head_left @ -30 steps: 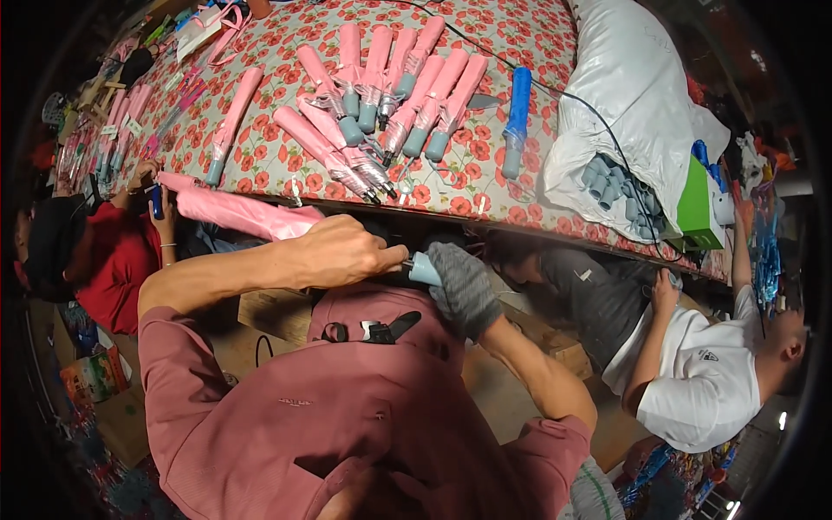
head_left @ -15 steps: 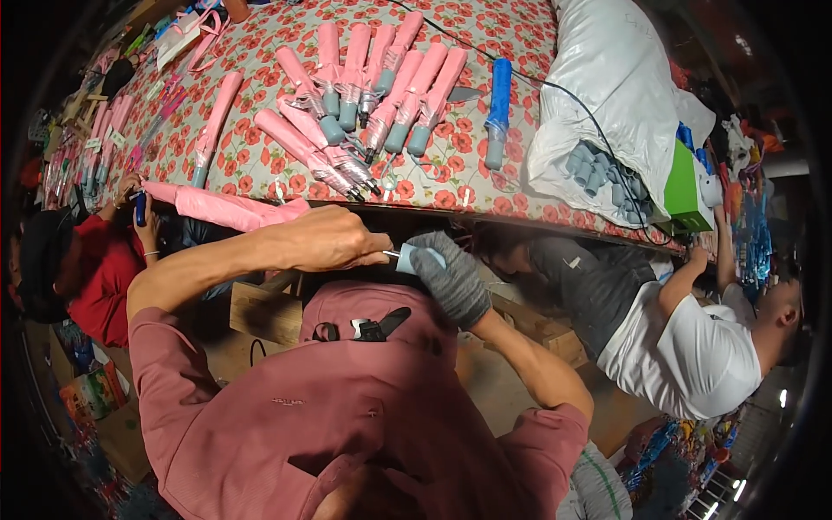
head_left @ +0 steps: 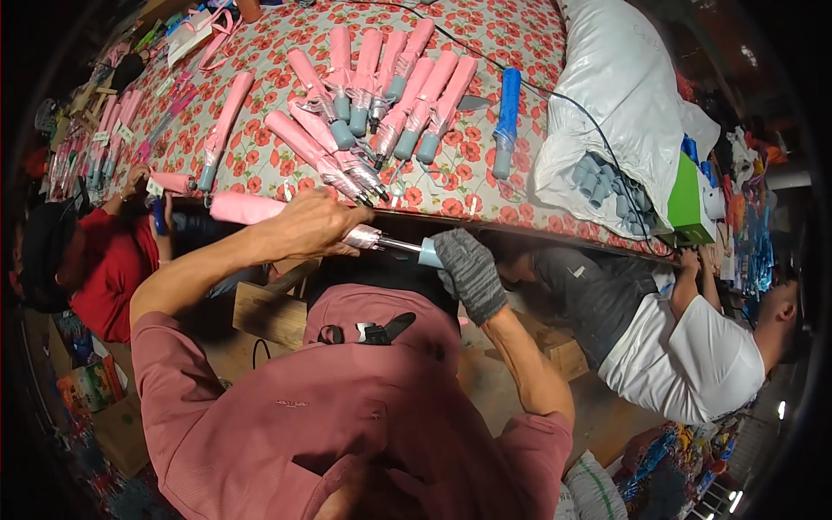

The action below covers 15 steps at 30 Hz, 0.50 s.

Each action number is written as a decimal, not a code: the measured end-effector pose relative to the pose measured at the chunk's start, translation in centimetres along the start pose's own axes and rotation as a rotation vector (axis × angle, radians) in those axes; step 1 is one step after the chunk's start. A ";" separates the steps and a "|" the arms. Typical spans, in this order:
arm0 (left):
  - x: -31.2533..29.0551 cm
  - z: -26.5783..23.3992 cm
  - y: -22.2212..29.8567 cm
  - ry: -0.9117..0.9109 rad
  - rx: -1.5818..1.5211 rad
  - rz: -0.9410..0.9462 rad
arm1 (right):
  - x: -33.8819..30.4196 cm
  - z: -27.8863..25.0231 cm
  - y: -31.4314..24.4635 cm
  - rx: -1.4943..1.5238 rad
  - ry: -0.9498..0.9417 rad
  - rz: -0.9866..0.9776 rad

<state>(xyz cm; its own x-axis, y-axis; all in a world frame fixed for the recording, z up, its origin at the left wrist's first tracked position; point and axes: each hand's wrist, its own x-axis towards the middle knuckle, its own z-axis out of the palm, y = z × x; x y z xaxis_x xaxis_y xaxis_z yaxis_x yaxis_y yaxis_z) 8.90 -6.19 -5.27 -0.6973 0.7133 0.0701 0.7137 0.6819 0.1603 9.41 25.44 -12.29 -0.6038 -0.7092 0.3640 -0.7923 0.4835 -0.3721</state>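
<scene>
Grip is closed at both ends now: a folded pink umbrella [head_left: 247, 208] is clasped round its body by the bare left hand [head_left: 319, 221], its grey-blue handle [head_left: 429, 252] is clenched by the gloved right hand [head_left: 472, 276], and metal shaft [head_left: 401, 246] is bared between them, just off the bench [head_left: 472, 186]. Right across that edge, a cluster of pink umbrellas [head_left: 367, 56] is fanned out; one lone pink umbrella [head_left: 227, 126] is set to the left, a blue umbrella [head_left: 509, 104] to the right. Farther right, loose grey-blue handles [head_left: 598, 182] are bunched in the mouth of a white sack [head_left: 607, 52], crossed by a black cable [head_left: 596, 121] and flanked by a green box [head_left: 689, 204]. The bench is covered in poppy-patterned cloth [head_left: 511, 35]. It is shared with a person in red [head_left: 108, 269] at left and a person in white [head_left: 685, 355] at right. White tags [head_left: 126, 134] are seen on umbrellas at far left, too small to be read
</scene>
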 end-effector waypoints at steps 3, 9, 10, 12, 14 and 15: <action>0.1 1.2 1.2 -0.102 -0.104 -0.019 | 2.9 1.1 -5.2 0.390 -0.091 0.421; -0.8 3.3 -5.1 0.028 0.197 0.055 | 6.7 4.5 -6.9 0.707 -0.133 0.741; -1.1 2.9 -7.2 0.016 0.283 0.035 | 7.0 5.2 -6.1 0.712 -0.124 0.736; -2.6 2.4 -12.9 0.035 0.414 0.001 | 7.0 6.7 -3.9 0.670 -0.150 0.767; -5.4 2.0 -19.8 -0.063 0.576 -0.074 | 7.5 8.3 -1.8 0.629 -0.181 0.797; -6.8 1.4 -22.6 -0.085 0.616 -0.090 | 8.2 9.0 -1.0 0.635 -0.177 0.792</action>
<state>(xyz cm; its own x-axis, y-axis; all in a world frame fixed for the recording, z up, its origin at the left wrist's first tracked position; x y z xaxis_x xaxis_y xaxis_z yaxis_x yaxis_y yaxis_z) -2.37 -26.23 -10.70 -0.7668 0.6419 0.0002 0.5776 0.6900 -0.4363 6.04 14.59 -16.62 -0.8705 -0.3948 -0.2938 0.0510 0.5214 -0.8518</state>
